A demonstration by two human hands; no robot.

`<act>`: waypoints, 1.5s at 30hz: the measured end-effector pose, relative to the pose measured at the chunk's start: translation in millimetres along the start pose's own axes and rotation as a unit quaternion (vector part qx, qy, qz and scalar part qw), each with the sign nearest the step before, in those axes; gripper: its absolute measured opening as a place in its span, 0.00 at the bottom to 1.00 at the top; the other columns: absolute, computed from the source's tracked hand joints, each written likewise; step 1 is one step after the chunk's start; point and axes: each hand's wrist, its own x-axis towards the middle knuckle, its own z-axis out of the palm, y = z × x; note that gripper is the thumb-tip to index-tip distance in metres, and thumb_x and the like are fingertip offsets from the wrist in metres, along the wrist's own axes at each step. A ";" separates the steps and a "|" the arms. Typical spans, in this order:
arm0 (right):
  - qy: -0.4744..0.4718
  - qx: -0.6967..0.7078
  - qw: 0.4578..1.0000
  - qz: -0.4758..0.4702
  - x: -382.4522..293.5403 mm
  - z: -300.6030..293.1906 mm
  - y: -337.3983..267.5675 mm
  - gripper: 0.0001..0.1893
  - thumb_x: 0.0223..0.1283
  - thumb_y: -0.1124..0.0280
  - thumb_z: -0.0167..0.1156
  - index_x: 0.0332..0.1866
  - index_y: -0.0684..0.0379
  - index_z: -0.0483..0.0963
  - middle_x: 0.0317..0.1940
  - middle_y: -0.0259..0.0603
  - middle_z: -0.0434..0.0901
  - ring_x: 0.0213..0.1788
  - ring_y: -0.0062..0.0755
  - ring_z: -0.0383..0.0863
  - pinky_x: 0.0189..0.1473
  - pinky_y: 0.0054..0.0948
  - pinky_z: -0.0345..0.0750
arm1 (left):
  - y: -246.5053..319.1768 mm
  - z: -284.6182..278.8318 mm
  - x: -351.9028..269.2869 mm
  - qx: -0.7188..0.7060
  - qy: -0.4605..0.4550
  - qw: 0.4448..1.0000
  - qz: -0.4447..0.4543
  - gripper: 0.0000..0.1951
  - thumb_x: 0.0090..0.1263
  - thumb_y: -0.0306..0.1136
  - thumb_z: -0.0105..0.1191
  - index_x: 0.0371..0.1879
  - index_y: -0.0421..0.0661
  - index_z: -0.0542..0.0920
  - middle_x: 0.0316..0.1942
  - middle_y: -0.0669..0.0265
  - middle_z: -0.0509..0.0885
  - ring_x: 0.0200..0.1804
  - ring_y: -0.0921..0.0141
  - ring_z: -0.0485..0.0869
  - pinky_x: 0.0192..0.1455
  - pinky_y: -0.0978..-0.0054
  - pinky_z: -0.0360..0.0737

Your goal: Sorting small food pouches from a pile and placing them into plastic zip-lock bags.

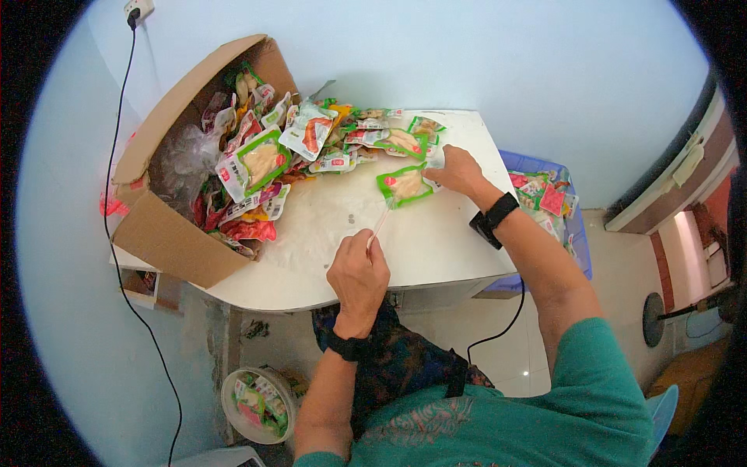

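Note:
My left hand (359, 268) pinches the end of a thin pale stick or strip (380, 225), whose far end meets the near edge of a green-bordered food packet (407, 184). My right hand (458, 169) grips that same packet at its right side, over the white table (315, 233). Behind it lie more sealed packets, among them a green-edged one (404, 142). Left of my hands, a heap of packets spills from a tipped cardboard box (187, 245); a white packet with a reddish picture (309, 129) rests on the heap. What the stick's far end is exactly, I cannot tell.
A blue plastic crate (580, 233) with packets stands beyond the table's right side. On the floor at lower left is a white bucket (229, 403) holding packets. A black cable (119, 257) hangs down the left wall from a socket (138, 8). The wall borders the table's back.

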 end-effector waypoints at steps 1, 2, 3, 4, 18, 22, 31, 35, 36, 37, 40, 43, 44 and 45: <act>-0.008 0.026 0.999 0.021 2.1 2.5 -1.9 0.30 0.46 0.48 0.70 0.41 0.69 0.76 0.38 0.56 0.82 0.44 0.50 0.83 0.45 0.39 0.80 | 0.5 -1.0 0.0 0.001 0.000 1.000 -0.001 0.08 0.59 0.22 0.59 0.38 0.43 0.81 0.26 0.60 0.79 0.25 0.64 0.80 0.27 0.68 0.75; -0.017 0.052 0.998 0.042 3.7 4.9 -2.8 0.30 0.42 0.50 0.72 0.40 0.68 0.77 0.37 0.55 0.82 0.43 0.49 0.83 0.45 0.38 0.80 | 0.9 -2.1 0.0 -0.004 0.001 1.000 0.003 0.09 0.59 0.22 0.59 0.38 0.43 0.80 0.25 0.60 0.79 0.25 0.64 0.80 0.27 0.68 0.75; -0.019 0.051 0.998 0.042 5.6 7.9 -1.2 0.30 0.42 0.50 0.72 0.40 0.68 0.77 0.37 0.55 0.82 0.43 0.49 0.83 0.45 0.38 0.80 | 1.9 -2.9 -0.7 -0.009 0.003 1.000 0.006 0.09 0.59 0.22 0.59 0.39 0.43 0.80 0.25 0.60 0.78 0.25 0.64 0.80 0.26 0.68 0.75; -0.014 0.051 0.998 0.024 7.5 10.4 1.1 0.30 0.40 0.54 0.73 0.42 0.70 0.75 0.36 0.55 0.82 0.40 0.47 0.84 0.42 0.36 0.80 | 2.8 -3.3 -1.3 -0.008 0.002 1.000 0.004 0.09 0.59 0.22 0.59 0.39 0.43 0.80 0.25 0.60 0.78 0.25 0.64 0.80 0.26 0.68 0.75; -0.098 0.452 0.882 0.084 -54.3 -19.1 29.0 0.15 0.45 0.77 0.67 0.40 0.74 0.77 0.31 0.44 0.82 0.29 0.27 0.80 0.30 0.27 0.77 | 5.6 0.8 0.6 -0.027 0.054 0.998 0.024 0.05 0.57 0.21 0.59 0.29 0.41 0.77 0.35 0.56 0.79 0.42 0.57 0.78 0.46 0.62 0.74; -0.114 0.594 0.791 0.087 -89.1 -33.5 22.7 0.17 0.51 0.84 0.58 0.49 0.71 0.73 0.40 0.46 0.82 0.37 0.32 0.83 0.41 0.29 0.81 | 10.4 2.5 -0.8 -0.046 0.068 0.997 0.009 0.07 0.54 0.20 0.60 0.29 0.40 0.76 0.40 0.55 0.77 0.47 0.55 0.76 0.49 0.61 0.73; -0.083 0.674 0.730 0.080 -153.6 -35.3 -17.7 0.19 0.51 0.83 0.60 0.52 0.68 0.71 0.38 0.41 0.83 0.30 0.22 0.81 0.30 0.20 0.77 | 26.4 4.2 -3.5 -0.084 0.059 0.994 -0.031 0.05 0.58 0.23 0.59 0.29 0.41 0.77 0.49 0.54 0.78 0.55 0.55 0.76 0.59 0.60 0.72; -0.112 0.681 0.719 0.081 -158.2 -34.8 -27.7 0.19 0.53 0.84 0.56 0.53 0.70 0.71 0.41 0.44 0.83 0.37 0.27 0.84 0.39 0.24 0.80 | 29.0 5.5 -8.1 -0.098 0.058 0.993 -0.033 0.04 0.58 0.22 0.58 0.29 0.41 0.77 0.49 0.54 0.78 0.56 0.55 0.75 0.59 0.60 0.72; -0.115 0.680 0.720 0.079 -158.9 -36.6 -29.5 0.19 0.53 0.84 0.56 0.53 0.70 0.71 0.41 0.44 0.83 0.37 0.27 0.84 0.39 0.24 0.80 | 29.0 4.5 -8.3 -0.096 0.060 0.993 -0.033 0.04 0.58 0.22 0.58 0.29 0.41 0.77 0.49 0.54 0.79 0.56 0.55 0.76 0.59 0.60 0.72; -0.116 0.670 0.729 0.078 -160.0 -38.9 -31.5 0.19 0.53 0.84 0.56 0.54 0.71 0.71 0.42 0.45 0.83 0.39 0.29 0.84 0.42 0.26 0.81 | 28.3 3.6 -8.1 -0.095 0.062 0.993 -0.035 0.04 0.58 0.22 0.58 0.29 0.41 0.77 0.49 0.54 0.79 0.56 0.55 0.76 0.59 0.60 0.72; -0.132 0.649 0.746 0.073 -160.7 -38.5 -30.4 0.20 0.54 0.84 0.55 0.54 0.72 0.71 0.44 0.46 0.82 0.42 0.32 0.85 0.47 0.29 0.81 | 28.1 2.0 -7.5 -0.108 0.071 0.991 -0.032 0.05 0.57 0.21 0.58 0.30 0.41 0.76 0.48 0.54 0.79 0.56 0.54 0.76 0.59 0.60 0.73; -0.149 0.666 0.726 0.083 -162.6 -38.7 -36.3 0.19 0.55 0.85 0.54 0.54 0.71 0.71 0.46 0.47 0.82 0.43 0.33 0.84 0.48 0.30 0.81 | 32.0 1.8 -7.0 -0.118 0.080 0.990 -0.017 0.05 0.58 0.21 0.58 0.30 0.41 0.76 0.48 0.54 0.79 0.55 0.53 0.76 0.60 0.60 0.73; -0.151 0.694 0.698 0.097 -163.5 -38.4 -40.3 0.19 0.55 0.85 0.54 0.54 0.71 0.71 0.46 0.47 0.82 0.43 0.33 0.84 0.47 0.30 0.81 | 33.8 2.6 -8.1 -0.123 0.070 0.990 -0.007 0.05 0.58 0.21 0.58 0.31 0.41 0.77 0.48 0.54 0.79 0.56 0.53 0.76 0.60 0.59 0.73; -0.153 0.692 0.699 0.095 -164.3 -36.1 -43.6 0.19 0.55 0.85 0.54 0.54 0.71 0.71 0.46 0.47 0.82 0.43 0.33 0.84 0.47 0.30 0.81 | 35.4 3.3 -9.5 -0.128 0.060 0.990 0.002 0.05 0.58 0.21 0.57 0.31 0.41 0.77 0.49 0.54 0.79 0.58 0.52 0.75 0.61 0.58 0.72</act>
